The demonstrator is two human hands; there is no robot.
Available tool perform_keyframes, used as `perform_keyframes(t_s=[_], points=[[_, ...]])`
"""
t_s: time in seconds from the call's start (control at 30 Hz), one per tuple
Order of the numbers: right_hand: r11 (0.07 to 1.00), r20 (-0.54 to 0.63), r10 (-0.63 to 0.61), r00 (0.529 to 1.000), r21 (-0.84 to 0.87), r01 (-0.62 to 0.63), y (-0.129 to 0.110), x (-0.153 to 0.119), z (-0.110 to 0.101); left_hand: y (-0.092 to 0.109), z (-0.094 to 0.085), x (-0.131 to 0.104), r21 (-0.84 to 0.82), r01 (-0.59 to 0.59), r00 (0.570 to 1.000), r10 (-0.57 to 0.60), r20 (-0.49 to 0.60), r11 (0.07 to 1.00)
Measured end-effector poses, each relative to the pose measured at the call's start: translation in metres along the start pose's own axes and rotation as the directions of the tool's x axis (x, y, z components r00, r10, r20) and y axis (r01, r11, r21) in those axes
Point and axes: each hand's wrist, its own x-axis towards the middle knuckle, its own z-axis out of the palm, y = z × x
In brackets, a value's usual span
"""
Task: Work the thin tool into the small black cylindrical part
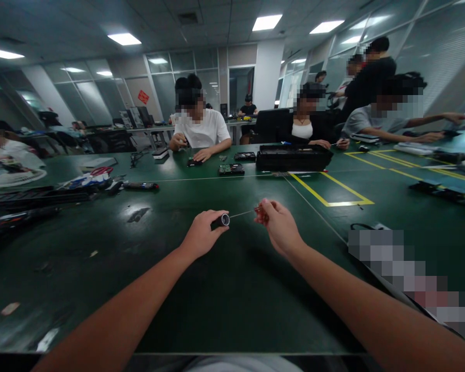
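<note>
Electronics workshop — green worktables [201, 310], circuit board [231, 169], tools [141, 186] — people at work

- Dim room, lit by rectangular ceiling panels [267, 22].
- Whitish glare on the green tabletop [201, 320], left side; soft shadow under the right forearm [333, 274].
- Wide-angle stretching toward the edges; background slightly soft.
- Pixelated blocks mask faces and the lower-right area.

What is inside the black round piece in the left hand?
The black round piece shows a pale ring around a dark centre; deeper is too dark to tell. The left hand covers its side.
</note>
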Motion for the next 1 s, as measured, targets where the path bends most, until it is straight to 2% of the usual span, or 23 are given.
perform_keyframes(t_s=[0.2,0.4,0.47,0.6,0.73,0.9,1.0], points=[[0.963,0.086,-0.126,0.988,-0.228,0.142,-0.006,-0.008,0.002,0.003,0.001,-0.002,-0.025,0.002,1.000,-0.002,0.013,1.000],[0.905,0.133,-0.158,0.978,-0.376,0.197,-0.015,-0.012,0.001,0.003,0.002,-0.002,-0.033,0.003,1.000,-0.003,-0.001,0.999],[0.854,0.114,-0.146,0.983,-0.486,0.184,-0.020,-0.013,0.000,0.002,0.002,-0.003,-0.033,0.006,1.000,-0.006,0.000,0.999],[0.706,0.105,-0.224,0.969,-0.667,0.235,-0.023,-0.013,-0.003,0.003,0.002,-0.002,-0.032,-0.014,1.000,0.014,-0.011,0.999],[0.655,0.155,-0.231,0.961,-0.705,0.271,-0.019,-0.010,-0.005,0.001,0.003,-0.002,-0.028,-0.013,1.000,0.013,-0.023,1.000],[0.714,0.308,-0.220,0.925,-0.596,0.368,-0.018,-0.011,-0.004,-0.001,0.001,-0.002,-0.025,0.019,1.000,-0.020,-0.019,0.999],[0.711,0.375,-0.228,0.899,-0.567,0.416,-0.021,-0.013,-0.004,-0.001,0.000,-0.001,-0.022,0.017,1.000,-0.018,-0.017,1.000]])
